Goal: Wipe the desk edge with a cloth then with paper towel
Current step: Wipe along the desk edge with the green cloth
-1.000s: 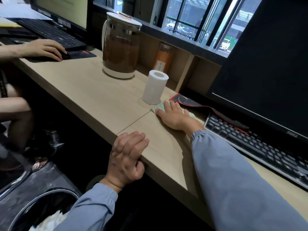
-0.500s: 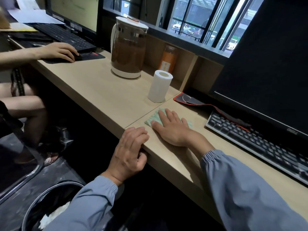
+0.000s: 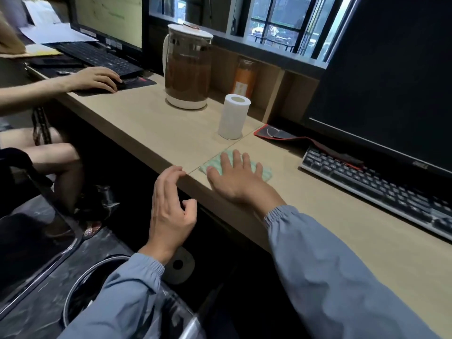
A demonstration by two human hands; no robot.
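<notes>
- The right hand [image 3: 234, 182] lies flat on a pale green cloth [image 3: 266, 172], palm down, fingers straight and a little spread. It presses the cloth to the desk [image 3: 146, 123] and grips nothing.
- The cloth sits on the desk top close to the front edge, just right of the seam where two desk boards meet. Its corners show past the fingertips and on either side of the hand.
- The left hand [image 3: 171, 211] hangs in front of the desk, below the top. Its fingers are loosely curled and hold nothing. The uppermost fingertip is at the desk edge near the seam; I cannot tell whether it touches.
- Both arms wear grey-blue sleeves with elastic cuffs.
- A white roll of paper towel [image 3: 233, 117] stands upright on the desk behind the cloth, just left of the seam and apart from both hands.
- A glass jug [image 3: 187, 67] with a white lid and base, full of brown liquid, stands further back to the left of the roll.
- An orange bottle [image 3: 244, 77] stands in the shelf recess behind the roll.
- To the right, a dark keyboard [image 3: 381, 189] lies in front of a black monitor [image 3: 391, 69], with a red-edged mouse pad [image 3: 276, 133] partly under it.
- At far left another person's hand [image 3: 97, 78] rests on a mouse beside a second keyboard [image 3: 97, 57].
- A round bin [image 3: 80, 289] stands on the floor below the left sleeve.
</notes>
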